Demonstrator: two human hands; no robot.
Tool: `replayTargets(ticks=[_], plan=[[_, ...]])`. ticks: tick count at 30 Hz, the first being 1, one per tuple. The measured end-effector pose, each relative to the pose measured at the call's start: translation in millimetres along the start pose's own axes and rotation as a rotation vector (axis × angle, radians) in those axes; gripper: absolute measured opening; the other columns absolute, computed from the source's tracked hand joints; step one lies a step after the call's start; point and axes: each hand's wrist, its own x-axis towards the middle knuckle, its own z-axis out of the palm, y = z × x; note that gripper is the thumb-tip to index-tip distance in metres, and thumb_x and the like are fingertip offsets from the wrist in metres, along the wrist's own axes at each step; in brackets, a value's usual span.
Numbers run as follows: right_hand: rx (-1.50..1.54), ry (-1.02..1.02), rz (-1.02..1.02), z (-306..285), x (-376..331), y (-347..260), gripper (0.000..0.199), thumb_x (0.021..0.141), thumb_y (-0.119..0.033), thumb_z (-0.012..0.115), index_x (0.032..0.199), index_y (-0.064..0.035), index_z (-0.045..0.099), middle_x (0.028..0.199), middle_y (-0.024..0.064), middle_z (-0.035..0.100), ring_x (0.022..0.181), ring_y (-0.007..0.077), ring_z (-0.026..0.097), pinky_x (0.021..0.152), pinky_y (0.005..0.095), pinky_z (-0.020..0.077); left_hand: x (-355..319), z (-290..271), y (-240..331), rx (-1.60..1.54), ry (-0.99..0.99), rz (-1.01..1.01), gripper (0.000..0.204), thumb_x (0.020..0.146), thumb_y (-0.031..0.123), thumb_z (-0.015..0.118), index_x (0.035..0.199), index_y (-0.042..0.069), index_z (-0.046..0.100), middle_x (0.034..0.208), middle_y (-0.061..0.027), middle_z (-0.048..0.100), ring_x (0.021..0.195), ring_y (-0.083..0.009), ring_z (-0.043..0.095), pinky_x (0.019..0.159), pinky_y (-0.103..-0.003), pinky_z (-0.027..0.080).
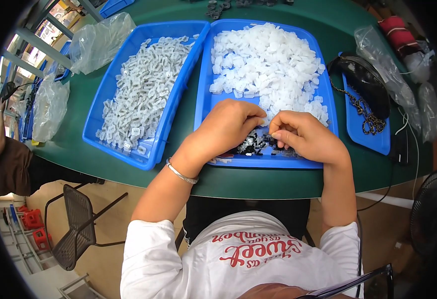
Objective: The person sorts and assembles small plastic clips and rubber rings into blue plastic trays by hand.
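Both hands are working close together at the near end of the right blue tray (328, 94): the left hand (228, 127) and the right hand (305, 135) are each pinching something small, which I cannot tell exactly. They are hovering over the black small parts (252, 145), just below the white plastic pieces (270, 62). Judging from this, an assembling step is going on, needing careful fingertip alignment next.

I see 1 blue tray of grey clips (143, 94) at left, clear plastic bags (96, 42) beyond it, a black handbag (365, 79) right, a mesh chair (76, 226) below.
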Motion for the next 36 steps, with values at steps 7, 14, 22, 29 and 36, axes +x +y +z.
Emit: replayTargets(ticks=[7, 14, 22, 29, 36], plan=[[-0.095, -0.091, -0.090, -4, -1, 3, 0.001, 0.090, 0.000, 0.059, 0.091, 0.0006, 0.059, 0.075, 0.0066, 0.062, 0.068, 0.0128, 0.061, 0.063, 0.0287, 0.0496, 1, -2, 2, 0.003, 0.060, -0.042, 0.018, 0.088, 0.008, 0.068, 0.103, -0.001, 0.073, 0.087, -0.0169, 0.073, 0.077, -0.0215, 0.071, 0.071, -0.030, 0.054], [-0.124, -0.057, -0.047, -11, -4, -2, 0.008, 0.086, -0.001, 0.065, 0.094, 0.0015, 0.064, 0.078, 0.0062, 0.064, 0.070, 0.0125, 0.062, 0.065, 0.0287, 0.0496, 2, -4, 3, -0.034, 0.110, -0.051, 0.018, 0.089, 0.008, 0.068, 0.104, -0.001, 0.072, 0.087, -0.0152, 0.073, 0.076, -0.0175, 0.068, 0.072, -0.030, 0.054], [-0.431, -0.086, -0.084, -9, -5, 0, 0.012, 0.079, -0.001, 0.070, 0.091, -0.0014, 0.069, 0.083, 0.0094, 0.066, 0.072, 0.0221, 0.064, 0.066, 0.0324, 0.0500, 4, -7, 2, -0.457, 0.072, -0.170, 0.017, 0.093, 0.009, 0.067, 0.106, -0.003, 0.069, 0.091, -0.0045, 0.070, 0.080, -0.0093, 0.064, 0.072, -0.025, 0.053], [-0.567, -0.050, -0.194, -6, -5, 9, 0.006, 0.081, -0.003, 0.068, 0.087, -0.0020, 0.065, 0.081, 0.0112, 0.062, 0.074, 0.0282, 0.063, 0.067, 0.0362, 0.0491, 7, -15, 7, -0.738, 0.063, -0.287, 0.021, 0.094, 0.009, 0.065, 0.112, -0.003, 0.067, 0.096, -0.0063, 0.069, 0.084, -0.0109, 0.066, 0.076, -0.024, 0.055], [-0.477, -0.003, -0.293, 6, 2, 1, 0.011, 0.083, -0.008, 0.069, 0.093, -0.0037, 0.067, 0.083, 0.0112, 0.062, 0.078, 0.0296, 0.063, 0.069, 0.0372, 0.0495, 6, -15, 7, -0.764, 0.050, -0.291, 0.023, 0.096, 0.004, 0.058, 0.115, -0.005, 0.065, 0.098, -0.0087, 0.069, 0.087, -0.0123, 0.067, 0.080, -0.025, 0.055]])
